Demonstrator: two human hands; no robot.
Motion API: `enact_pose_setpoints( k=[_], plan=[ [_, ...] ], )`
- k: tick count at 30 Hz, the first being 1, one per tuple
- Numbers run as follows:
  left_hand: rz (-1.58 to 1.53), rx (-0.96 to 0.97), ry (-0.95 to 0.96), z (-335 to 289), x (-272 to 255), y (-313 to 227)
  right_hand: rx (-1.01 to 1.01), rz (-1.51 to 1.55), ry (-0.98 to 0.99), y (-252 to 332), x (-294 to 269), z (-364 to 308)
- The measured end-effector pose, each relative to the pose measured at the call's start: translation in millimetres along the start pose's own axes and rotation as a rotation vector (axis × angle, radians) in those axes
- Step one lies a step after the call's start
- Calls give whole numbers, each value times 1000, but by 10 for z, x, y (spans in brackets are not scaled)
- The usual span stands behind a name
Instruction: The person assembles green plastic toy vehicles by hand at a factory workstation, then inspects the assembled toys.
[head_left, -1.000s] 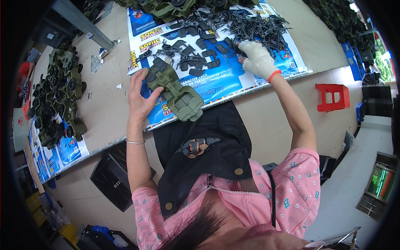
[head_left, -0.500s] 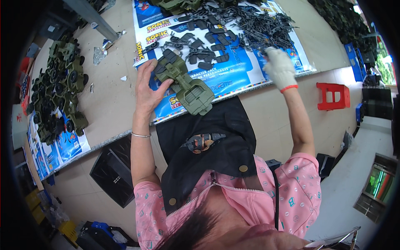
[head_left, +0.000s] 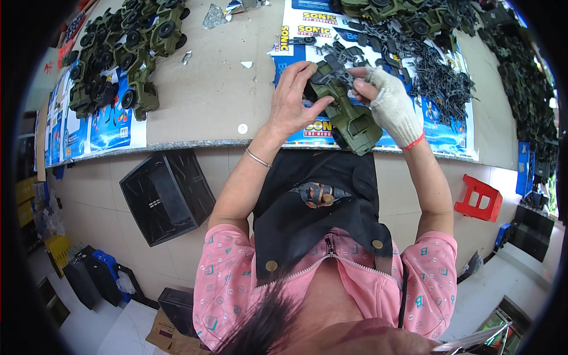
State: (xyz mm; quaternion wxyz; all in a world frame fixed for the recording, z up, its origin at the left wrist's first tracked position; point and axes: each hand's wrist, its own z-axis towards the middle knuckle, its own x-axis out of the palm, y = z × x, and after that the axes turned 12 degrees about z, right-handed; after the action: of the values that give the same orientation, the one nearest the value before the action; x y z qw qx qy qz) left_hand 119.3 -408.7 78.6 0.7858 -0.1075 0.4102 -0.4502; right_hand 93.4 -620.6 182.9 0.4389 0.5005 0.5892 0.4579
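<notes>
A bare left hand (head_left: 291, 105) gripped an olive-green toy jeep (head_left: 350, 121) by the table's (head_left: 207, 100) near edge while a gloved right hand (head_left: 391, 106) touched its far end; whether it pinched a part could not be told. Dark plastic pieces (head_left: 441, 89) crowded the printed sheet (head_left: 435, 129) beyond, and more jeeps (head_left: 142, 71) massed toward the left edge. A black crate (head_left: 163, 201) and red stool (head_left: 478, 199) stood on tiled floor (head_left: 160, 269).
</notes>
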Motion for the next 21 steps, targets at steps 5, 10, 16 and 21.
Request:
enact_pose_setpoints(
  k=[5, 10, 16, 21],
  plan=[
    [-24, 5, 1, 14, 5, -10, -18, -95, -86, 5, 71, -68],
    [-23, 7, -27, 38, 15, -2, 117, -59, -82, 49, 67, 23],
    [-77, -4, 21, 12, 33, -22, -270, -845, 23, 498, -79, 453],
    [-261, -75, 124, -25, 100, 41, -704, -1391, 396, 304, 611, 545]
  ],
)
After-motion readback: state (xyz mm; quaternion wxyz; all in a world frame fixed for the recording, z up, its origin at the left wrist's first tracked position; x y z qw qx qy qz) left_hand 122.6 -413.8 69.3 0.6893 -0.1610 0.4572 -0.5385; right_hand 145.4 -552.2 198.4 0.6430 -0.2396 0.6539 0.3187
